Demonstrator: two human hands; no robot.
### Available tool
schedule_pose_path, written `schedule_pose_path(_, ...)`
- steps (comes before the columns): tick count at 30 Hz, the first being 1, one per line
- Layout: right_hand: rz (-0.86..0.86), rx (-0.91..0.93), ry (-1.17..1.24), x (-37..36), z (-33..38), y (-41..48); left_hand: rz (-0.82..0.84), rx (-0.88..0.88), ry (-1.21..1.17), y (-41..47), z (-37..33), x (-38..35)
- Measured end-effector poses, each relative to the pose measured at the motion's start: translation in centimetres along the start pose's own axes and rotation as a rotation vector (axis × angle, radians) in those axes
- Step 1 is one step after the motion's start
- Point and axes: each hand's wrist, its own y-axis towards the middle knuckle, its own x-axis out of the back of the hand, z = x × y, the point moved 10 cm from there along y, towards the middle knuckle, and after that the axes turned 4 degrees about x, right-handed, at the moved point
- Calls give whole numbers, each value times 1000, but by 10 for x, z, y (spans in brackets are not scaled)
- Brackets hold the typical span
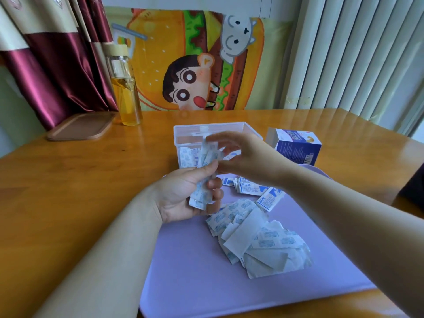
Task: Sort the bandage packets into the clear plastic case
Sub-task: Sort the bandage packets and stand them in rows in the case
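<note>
- The task looks partly done: a few bandage packets (187,157) show through the near wall of the clear plastic case (183,131), at its left side, and seem to stand on end.
- Much is left. A loose pile of white packets (259,237) lies on the purple mat (195,271), fanned out in all directions with no shared axis.
- A smaller cluster of blue-printed packets (252,188) lies flat on the mat between that pile and the case.
- The left hand (176,196) grips a bundle of packets (202,196), fingers and thumb curled round its lower half, just in front of the case.
- The bundle's long axis runs from the palm up and away, its top ends leaning toward the case's opening; the packets lie face to face, roughly aligned.
- The right hand (247,157) reaches over the bundle's top with its fingers bent; motion blur keeps me from telling whether it pinches a packet or only touches the ends.
- My judgement: the step in hand is squaring the bundle before it goes into the case.
- A blue box (296,148) stands on the counter (80,180), just right of the case.
</note>
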Motion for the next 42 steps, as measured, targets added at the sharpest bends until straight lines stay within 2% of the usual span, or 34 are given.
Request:
schedule_pose_path(4, -19, 3, 6, 2, 2, -2, -7, 6, -60, 1, -1, 3)
schedule_pose_path(9, -4, -64, 143, 4, -1, 6, 33, 45, 20, -1, 4, -3)
schedule_pose_path(15, -78, -21, 111, 11, 6, 9, 41, 38, -4, -1, 1, -4)
schedule_pose_path(18, -24, 0, 49, 4, 7, 9, 38, 26, -21, -2, 0, -7)
schedule_pose_path(22, -71, 28, -114, 21, 8, -3, -84, -19, -130, 2, -5, 9)
schedule_pose_path(23, -8, 49, -150, 19, 12, -7, -143, -48, -164, 3, -8, 17)
schedule_pose_path(24, 126, 49, -197, 11, 14, -14, -203, -75, -207, 3, -10, 25)
schedule_pose_path(27, 653, -80, -376, -31, 1, -55, -283, -130, -326, 2, -14, 36)
schedule_pose_path(29, 782, -117, -476, -43, -7, -76, -280, -142, -369, 3, -14, 38)
schedule_pose_path(32, 746, -97, -551, -46, -12, -82, -271, -152, -396, 4, -14, 41)
schedule_pose_path(42, 564, -108, -507, -27, -30, -66, -264, -130, -346, 7, -11, 44)
